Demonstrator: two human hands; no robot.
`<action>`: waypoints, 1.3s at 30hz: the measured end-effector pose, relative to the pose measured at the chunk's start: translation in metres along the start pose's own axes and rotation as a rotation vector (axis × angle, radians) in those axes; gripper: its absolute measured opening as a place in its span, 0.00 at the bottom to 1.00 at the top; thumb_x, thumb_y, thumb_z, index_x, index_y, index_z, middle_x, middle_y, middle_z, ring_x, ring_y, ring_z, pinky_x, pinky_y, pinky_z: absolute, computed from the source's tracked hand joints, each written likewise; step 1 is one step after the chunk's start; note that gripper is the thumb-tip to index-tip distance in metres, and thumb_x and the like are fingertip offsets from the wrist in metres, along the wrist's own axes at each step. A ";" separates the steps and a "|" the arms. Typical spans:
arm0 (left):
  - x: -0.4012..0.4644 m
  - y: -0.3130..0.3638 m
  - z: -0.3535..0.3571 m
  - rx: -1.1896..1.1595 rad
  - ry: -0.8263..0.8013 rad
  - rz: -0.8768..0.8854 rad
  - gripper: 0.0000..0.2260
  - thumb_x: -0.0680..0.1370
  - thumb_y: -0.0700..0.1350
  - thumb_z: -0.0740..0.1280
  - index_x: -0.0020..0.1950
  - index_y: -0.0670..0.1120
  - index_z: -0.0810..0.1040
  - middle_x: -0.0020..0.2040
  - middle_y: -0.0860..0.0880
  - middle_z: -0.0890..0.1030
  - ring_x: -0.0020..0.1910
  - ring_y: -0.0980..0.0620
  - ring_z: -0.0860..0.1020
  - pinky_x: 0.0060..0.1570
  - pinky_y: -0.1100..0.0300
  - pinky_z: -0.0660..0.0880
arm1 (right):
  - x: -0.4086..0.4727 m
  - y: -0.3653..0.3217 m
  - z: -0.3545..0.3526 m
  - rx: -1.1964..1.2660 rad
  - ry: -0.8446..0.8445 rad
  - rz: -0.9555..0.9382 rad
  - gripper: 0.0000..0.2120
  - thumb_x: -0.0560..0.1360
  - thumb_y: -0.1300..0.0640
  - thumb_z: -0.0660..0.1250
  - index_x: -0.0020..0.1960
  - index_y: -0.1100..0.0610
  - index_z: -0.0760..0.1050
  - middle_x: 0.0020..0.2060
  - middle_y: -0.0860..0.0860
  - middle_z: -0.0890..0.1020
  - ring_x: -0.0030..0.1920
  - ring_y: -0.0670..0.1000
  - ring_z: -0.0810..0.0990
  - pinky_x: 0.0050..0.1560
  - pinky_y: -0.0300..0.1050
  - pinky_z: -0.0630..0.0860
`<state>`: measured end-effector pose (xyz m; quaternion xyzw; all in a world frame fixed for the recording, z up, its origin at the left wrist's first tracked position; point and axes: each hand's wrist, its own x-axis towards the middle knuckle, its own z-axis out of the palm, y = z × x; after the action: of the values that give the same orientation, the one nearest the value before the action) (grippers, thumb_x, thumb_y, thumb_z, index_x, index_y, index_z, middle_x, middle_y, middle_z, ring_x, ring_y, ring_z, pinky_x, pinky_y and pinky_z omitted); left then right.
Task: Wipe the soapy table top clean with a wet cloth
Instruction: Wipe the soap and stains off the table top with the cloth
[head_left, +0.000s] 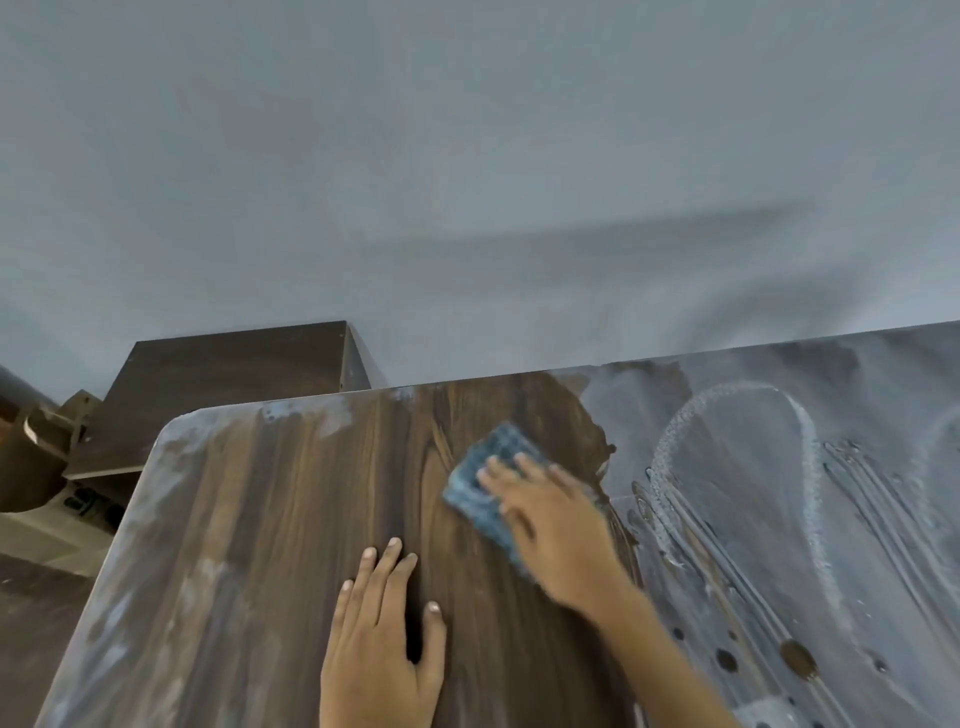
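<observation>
Head view, single frame. Wood-grain desk (291, 519) runs from lower left to right edge, set against a plain grey-blue wall (467, 182).

Right hand (550, 525) lies flat on a blue checked cloth (485, 483), palm and fingers spread and pressing down. Grip: open, flat-handed press rather than a closed hold; the cloth is pinned under the palm, not bunched. Hand and cloth are motion-blurred, so a stroke is judged to be under way. Direction cannot be told.

Left hand (382, 639) rests on the desk near the front edge, fingers extended, holding nothing. Judged to be bracing the body.

Cloth position: about mid-desk, at the boundary between wiped and unwiped zones.

Surface state: left portion shows mostly bare dark wood, with pale residue along the far-left corner and left edge. Right portion is covered in a grey soap film (779, 493) with curved foam ridges and streak lines; dark round spots show through near the lower right.

Step in hand: wiping, roughly half done by area (judgement).

Next move calls for: carrying the cloth rightward into the film with even pressure and overlapping passes, then returning to the residue at the left edge. Cloth likely needs rinsing before long, or it will smear soap back onto the cleaned wood.

Background: dark brown cabinet (228, 384) stands beyond the desk's left corner.
</observation>
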<state>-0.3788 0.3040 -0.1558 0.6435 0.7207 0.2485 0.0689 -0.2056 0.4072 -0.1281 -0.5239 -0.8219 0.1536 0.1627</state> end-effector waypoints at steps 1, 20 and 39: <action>0.000 -0.001 0.000 -0.003 -0.002 -0.005 0.21 0.71 0.54 0.57 0.59 0.46 0.76 0.63 0.49 0.76 0.66 0.52 0.65 0.65 0.58 0.57 | 0.008 0.013 -0.004 -0.055 0.031 0.067 0.22 0.78 0.50 0.45 0.71 0.44 0.60 0.69 0.38 0.62 0.71 0.41 0.56 0.72 0.44 0.50; -0.007 0.007 -0.009 -0.008 -0.045 -0.081 0.26 0.77 0.54 0.46 0.74 0.48 0.54 0.72 0.52 0.64 0.70 0.56 0.59 0.69 0.55 0.57 | -0.070 0.025 -0.022 -0.181 -0.045 0.158 0.22 0.76 0.53 0.52 0.70 0.47 0.65 0.67 0.42 0.68 0.69 0.49 0.66 0.71 0.44 0.53; -0.011 0.004 -0.010 -0.241 -0.002 -0.119 0.23 0.80 0.38 0.54 0.74 0.51 0.58 0.64 0.52 0.75 0.70 0.52 0.65 0.72 0.58 0.55 | -0.170 -0.002 -0.026 -0.224 0.026 0.038 0.27 0.74 0.59 0.64 0.71 0.47 0.63 0.69 0.41 0.60 0.73 0.47 0.57 0.73 0.41 0.45</action>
<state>-0.3779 0.2912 -0.1473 0.5870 0.7223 0.3281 0.1613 -0.1285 0.2535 -0.1220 -0.5561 -0.8217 0.0568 0.1108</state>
